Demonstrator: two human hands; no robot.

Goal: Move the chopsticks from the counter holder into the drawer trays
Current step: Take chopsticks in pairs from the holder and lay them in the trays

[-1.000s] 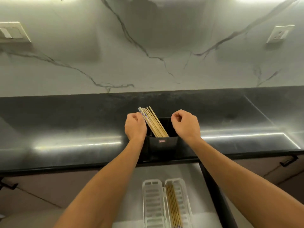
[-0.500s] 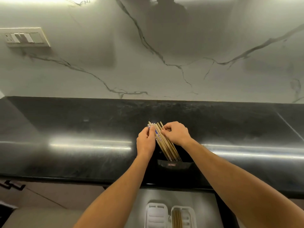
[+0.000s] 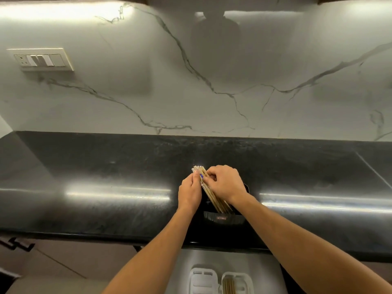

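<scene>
Two hands meet over the black holder (image 3: 222, 218) near the counter's (image 3: 106, 166) front edge. A bundle of chopsticks (image 3: 212, 195) stands in it, tilted toward 11 o'clock. From 7 o'clock, the left hand (image 3: 189, 193) pinches the bundle's upper part; from 5 o'clock, the right hand (image 3: 226, 183) curls its fingers over the same sticks. At 6 o'clock, in the open drawer (image 3: 184, 266), sit two white trays: the left tray (image 3: 202, 280) and the right tray (image 3: 237, 283), with chopsticks lying in the right one.
</scene>
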